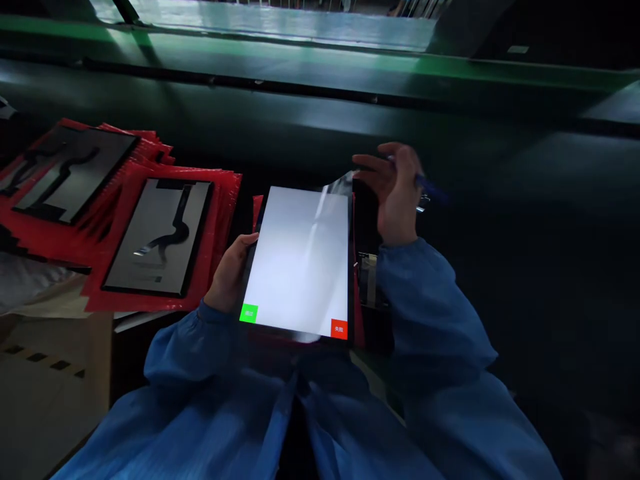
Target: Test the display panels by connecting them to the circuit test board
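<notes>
My left hand (230,273) grips the left edge of a lit display panel (300,260), which shows a white screen. A green button (249,313) sits at its lower left corner and a red button (339,329) at its lower right. A clear film (341,183) curls up at the panel's top right corner. My right hand (395,193) is raised just beyond that corner, slightly blurred, with a blue pen (425,181) held in its fingers. Several display panels in red wrapping (157,237) lie stacked to the left of my left hand.
A dark conveyor belt (300,113) with a green edge runs across the back. A cardboard box (45,367) stands at the lower left, with a white bag (25,280) above it. A small printed card (367,280) lies beside the panel's right edge.
</notes>
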The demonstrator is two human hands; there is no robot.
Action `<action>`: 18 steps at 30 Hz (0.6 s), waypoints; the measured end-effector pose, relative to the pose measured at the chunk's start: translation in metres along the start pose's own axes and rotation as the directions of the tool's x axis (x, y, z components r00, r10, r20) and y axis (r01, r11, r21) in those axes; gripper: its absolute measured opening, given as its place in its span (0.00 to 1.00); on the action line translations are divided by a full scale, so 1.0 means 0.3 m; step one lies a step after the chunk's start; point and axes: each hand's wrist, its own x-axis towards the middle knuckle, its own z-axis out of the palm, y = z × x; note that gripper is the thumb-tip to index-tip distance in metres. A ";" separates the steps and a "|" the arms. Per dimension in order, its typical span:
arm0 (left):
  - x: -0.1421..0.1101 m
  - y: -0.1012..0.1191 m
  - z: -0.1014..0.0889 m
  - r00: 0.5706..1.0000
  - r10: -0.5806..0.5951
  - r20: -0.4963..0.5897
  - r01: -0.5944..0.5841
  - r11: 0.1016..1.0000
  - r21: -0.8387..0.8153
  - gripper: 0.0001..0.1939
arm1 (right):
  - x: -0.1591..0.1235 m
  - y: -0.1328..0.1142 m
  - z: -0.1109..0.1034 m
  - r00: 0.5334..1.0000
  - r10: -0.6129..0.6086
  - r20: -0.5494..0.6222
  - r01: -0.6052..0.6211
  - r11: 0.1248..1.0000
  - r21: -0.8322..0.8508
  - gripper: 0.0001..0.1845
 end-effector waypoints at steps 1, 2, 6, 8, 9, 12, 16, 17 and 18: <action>0.003 0.003 0.002 1.000 -0.008 0.000 0.008 1.000 0.001 0.11 | -0.017 -0.038 0.001 0.997 -0.075 -0.014 0.074 0.996 -0.045 0.12; 0.005 0.004 0.003 1.000 -0.001 -0.002 0.001 1.000 -0.001 0.12 | -0.040 -0.077 0.006 0.990 -0.144 0.002 0.143 0.985 -0.100 0.10; 0.003 -0.006 0.010 1.000 0.023 0.001 -0.023 1.000 0.009 0.14 | -0.169 -0.178 0.053 0.781 -0.241 0.577 0.493 0.804 -0.332 0.09; -0.003 -0.013 0.012 1.000 0.005 0.008 -0.005 1.000 0.019 0.14 | -0.236 -0.176 0.082 0.579 -0.178 0.795 0.666 0.666 -0.336 0.23; -0.008 -0.014 0.012 1.000 -0.006 0.009 0.006 1.000 0.022 0.14 | -0.266 -0.166 0.091 0.508 -0.133 0.851 0.720 0.607 -0.335 0.27; -0.018 -0.012 0.009 0.999 -0.030 0.013 0.030 0.999 0.020 0.14 | -0.334 -0.129 0.091 0.438 -0.080 0.895 0.810 0.466 -0.355 0.21; -0.018 -0.007 0.009 0.999 -0.037 0.005 0.037 0.999 0.022 0.17 | -0.381 -0.132 0.046 0.425 -0.237 0.874 0.890 0.289 -0.354 0.11; -0.016 -0.008 0.011 1.000 -0.030 0.001 0.030 0.999 0.020 0.17 | -0.386 -0.143 0.032 0.430 -0.279 0.859 0.893 0.273 -0.358 0.11; -0.012 -0.009 0.014 1.000 -0.021 -0.003 0.021 1.000 0.018 0.16 | -0.389 -0.157 0.016 0.444 -0.318 0.838 0.889 0.272 -0.368 0.12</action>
